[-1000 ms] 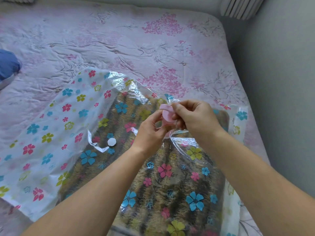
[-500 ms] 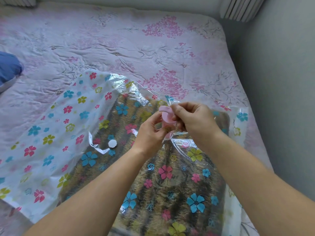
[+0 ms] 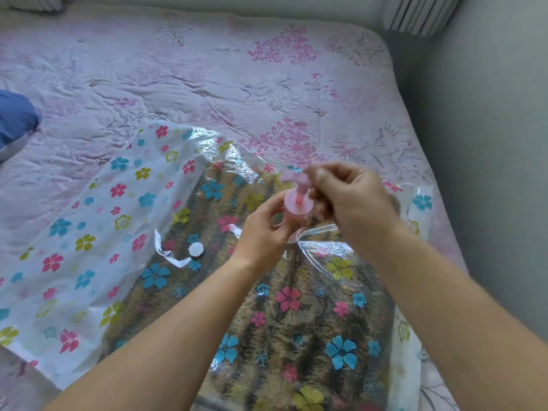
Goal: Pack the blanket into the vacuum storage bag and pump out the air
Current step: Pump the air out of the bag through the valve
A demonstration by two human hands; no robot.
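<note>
A clear vacuum storage bag (image 3: 89, 232) printed with coloured flowers lies on the bed. Inside it is a brown striped fuzzy blanket (image 3: 296, 321). A small pink hand pump (image 3: 297, 207) stands on the bag's top film, which is pulled up under it. My left hand (image 3: 264, 229) grips the pump's body from the left. My right hand (image 3: 347, 203) pinches the pump's pink handle (image 3: 292, 176), which is raised above the body and blurred. A white round valve cap (image 3: 195, 249) lies on the bag to the left of my hands.
The bed has a pink floral quilt (image 3: 207, 69). A blue cushion (image 3: 14, 120) sits at the left edge. A grey wall (image 3: 489, 143) runs close along the bed's right side, with a radiator (image 3: 421, 13) at the far corner.
My right hand has pulled the pump's handle upward, so the pump's round top and rod now show. My left hand stays on the pump's body.
</note>
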